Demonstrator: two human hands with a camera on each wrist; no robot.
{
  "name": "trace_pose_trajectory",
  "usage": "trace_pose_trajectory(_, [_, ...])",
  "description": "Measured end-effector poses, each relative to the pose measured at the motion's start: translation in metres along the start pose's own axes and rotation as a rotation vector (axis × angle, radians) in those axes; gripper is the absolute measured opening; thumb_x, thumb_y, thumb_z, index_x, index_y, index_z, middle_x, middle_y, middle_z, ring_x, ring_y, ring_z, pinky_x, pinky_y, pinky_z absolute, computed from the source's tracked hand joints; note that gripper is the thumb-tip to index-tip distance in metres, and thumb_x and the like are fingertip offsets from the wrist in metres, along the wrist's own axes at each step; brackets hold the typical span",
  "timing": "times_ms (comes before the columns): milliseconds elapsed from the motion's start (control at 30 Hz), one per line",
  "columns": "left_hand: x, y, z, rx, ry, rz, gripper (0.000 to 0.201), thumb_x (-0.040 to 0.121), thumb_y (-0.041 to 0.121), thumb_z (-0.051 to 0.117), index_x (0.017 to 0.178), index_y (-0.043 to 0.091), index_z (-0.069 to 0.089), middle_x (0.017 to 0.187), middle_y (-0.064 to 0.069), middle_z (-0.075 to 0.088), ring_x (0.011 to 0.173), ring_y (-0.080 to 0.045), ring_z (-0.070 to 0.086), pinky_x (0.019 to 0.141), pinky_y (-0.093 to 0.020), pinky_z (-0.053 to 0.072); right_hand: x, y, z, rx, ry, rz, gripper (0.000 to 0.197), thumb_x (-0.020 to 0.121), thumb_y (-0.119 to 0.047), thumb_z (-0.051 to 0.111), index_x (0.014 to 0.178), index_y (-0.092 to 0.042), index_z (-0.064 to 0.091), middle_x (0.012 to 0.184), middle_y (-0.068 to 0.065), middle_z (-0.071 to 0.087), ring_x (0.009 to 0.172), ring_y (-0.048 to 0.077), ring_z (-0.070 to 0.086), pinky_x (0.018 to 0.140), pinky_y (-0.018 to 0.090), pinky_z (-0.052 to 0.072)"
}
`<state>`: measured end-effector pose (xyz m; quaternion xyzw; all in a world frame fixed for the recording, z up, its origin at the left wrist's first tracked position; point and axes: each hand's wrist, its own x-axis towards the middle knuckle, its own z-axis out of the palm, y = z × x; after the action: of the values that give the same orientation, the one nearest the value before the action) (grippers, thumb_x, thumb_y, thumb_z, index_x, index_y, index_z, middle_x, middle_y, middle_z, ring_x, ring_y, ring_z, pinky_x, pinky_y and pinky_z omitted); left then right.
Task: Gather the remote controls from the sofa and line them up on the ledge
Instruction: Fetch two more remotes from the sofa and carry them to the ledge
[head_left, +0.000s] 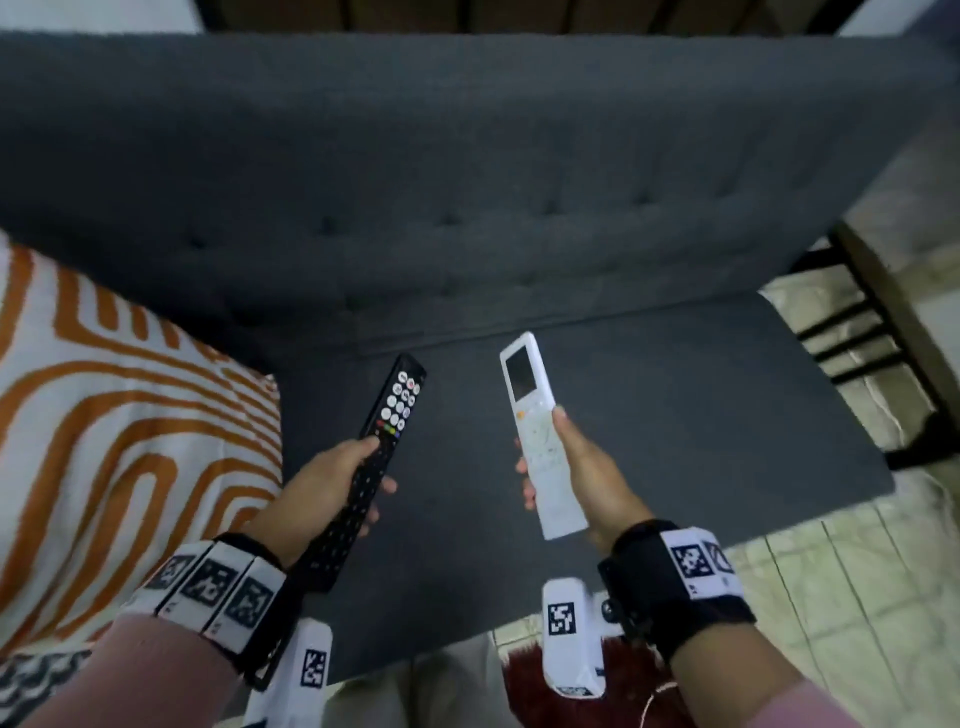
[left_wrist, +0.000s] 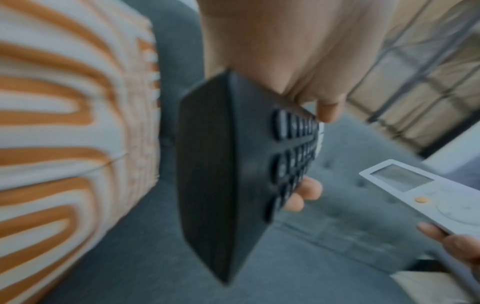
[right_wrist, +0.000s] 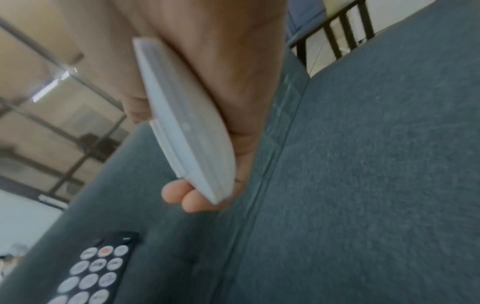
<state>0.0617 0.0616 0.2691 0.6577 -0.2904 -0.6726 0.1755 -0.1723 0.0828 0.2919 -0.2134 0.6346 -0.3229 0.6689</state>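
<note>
The left hand (head_left: 332, 483) gripped the black remote (head_left: 371, 462) by its lower half, thumb laid across the keys, while the right hand (head_left: 582, 473) was wrapped round the white remote (head_left: 537, 431) the same way, thumb along its edge. Both remotes were held clear above the grey sofa (head_left: 467, 182) seat, tips pointing toward the backrest, well apart from each other, with the patterned cushion (head_left: 104, 415) at the left. The gathering looked done, as far as the seat showed; the carry to the ledge (nowhere in sight in any view) was the step in hand, and it would go best with each remote held level by its middle, so both could be set down parallel without regripping. The head view showed both grasps and the seat at once. The left wrist view, though blurred, showed the black remote's butt end and the white one's screen; the right wrist view alone showed the white remote's thin side and the fingertips (right_wrist: 182, 195) curled beneath it.
</note>
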Motion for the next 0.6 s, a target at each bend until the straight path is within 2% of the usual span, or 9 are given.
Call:
trace_pose_trajectory(67, [-0.019, 0.021, 0.016, 0.035, -0.041, 0.013, 0.039, 0.096, 0.032, 0.034, 0.081, 0.007, 0.061, 0.066, -0.014, 0.062, 0.050, -0.025, 0.050, 0.050, -0.029, 0.043, -0.033, -0.011, -0.007, 0.027, 0.055, -0.052, 0.051, 0.094, -0.049, 0.032, 0.089, -0.008, 0.062, 0.064, 0.004, 0.058, 0.049, 0.019, 0.049, 0.052, 0.030, 0.046])
trace_pose_trajectory(133, [-0.035, 0.035, 0.028, 0.088, -0.085, 0.040, 0.049, 0.095, 0.031, 0.033, 0.074, 0.002, 0.065, 0.061, -0.019, 0.059, 0.053, -0.027, 0.051, 0.055, -0.032, 0.043, -0.061, -0.014, -0.013, 0.070, 0.126, -0.092, 0.050, 0.095, -0.047, 0.031, 0.091, -0.008, 0.062, 0.068, 0.005, 0.057, 0.048, 0.018, 0.049, 0.050, 0.028, 0.046])
trace_pose_trajectory(233, [-0.055, 0.057, 0.051, 0.172, -0.150, 0.094, 0.048, 0.094, 0.030, 0.034, 0.071, 0.006, 0.067, 0.058, -0.015, 0.061, 0.056, -0.027, 0.052, 0.060, -0.035, 0.043, -0.098, -0.013, -0.024, 0.137, 0.263, -0.172, 0.049, 0.095, -0.044, 0.031, 0.094, -0.005, 0.060, 0.074, 0.008, 0.057, 0.048, 0.016, 0.049, 0.047, 0.024, 0.047])
trace_pose_trajectory(333, [-0.076, 0.078, 0.088, 0.284, -0.258, 0.202, 0.033, 0.097, 0.028, 0.035, 0.083, 0.010, 0.059, 0.075, -0.009, 0.065, 0.059, -0.022, 0.052, 0.058, -0.033, 0.044, -0.132, -0.002, -0.041, 0.234, 0.380, -0.235, 0.045, 0.095, -0.043, 0.032, 0.088, -0.007, 0.059, 0.075, 0.014, 0.055, 0.050, 0.017, 0.048, 0.051, 0.028, 0.044])
trace_pose_trajectory(400, [-0.087, 0.087, 0.120, 0.429, -0.347, 0.284, 0.035, 0.098, 0.031, 0.035, 0.089, 0.009, 0.060, 0.070, -0.007, 0.062, 0.056, -0.019, 0.053, 0.056, -0.029, 0.045, -0.155, 0.008, -0.055, 0.295, 0.464, -0.252, 0.045, 0.095, -0.043, 0.033, 0.081, -0.008, 0.058, 0.073, 0.015, 0.055, 0.049, 0.017, 0.048, 0.050, 0.028, 0.044])
trace_pose_trajectory(467, [-0.098, 0.092, 0.155, 0.560, -0.419, 0.348, 0.040, 0.097, 0.036, 0.035, 0.088, 0.010, 0.063, 0.064, -0.008, 0.061, 0.055, -0.019, 0.054, 0.057, -0.028, 0.046, -0.176, 0.020, -0.073, 0.366, 0.547, -0.272, 0.045, 0.094, -0.042, 0.035, 0.078, -0.007, 0.058, 0.073, 0.014, 0.056, 0.048, 0.017, 0.048, 0.049, 0.028, 0.043])
trace_pose_trajectory(533, [-0.110, 0.092, 0.194, 0.620, -0.487, 0.391, 0.040, 0.097, 0.037, 0.036, 0.086, 0.011, 0.064, 0.062, -0.009, 0.060, 0.055, -0.020, 0.054, 0.058, -0.029, 0.046, -0.196, 0.033, -0.092, 0.409, 0.613, -0.287, 0.045, 0.094, -0.043, 0.037, 0.076, -0.008, 0.059, 0.074, 0.018, 0.055, 0.049, 0.018, 0.049, 0.052, 0.030, 0.043])
trace_pose_trajectory(600, [-0.122, 0.088, 0.233, 0.654, -0.542, 0.438, 0.039, 0.097, 0.036, 0.036, 0.088, 0.010, 0.064, 0.059, -0.002, 0.060, 0.052, -0.017, 0.053, 0.054, -0.025, 0.046, -0.214, 0.047, -0.114, 0.448, 0.664, -0.298, 0.047, 0.093, -0.045, 0.037, 0.078, -0.007, 0.060, 0.073, 0.020, 0.054, 0.049, 0.018, 0.049, 0.052, 0.030, 0.042])
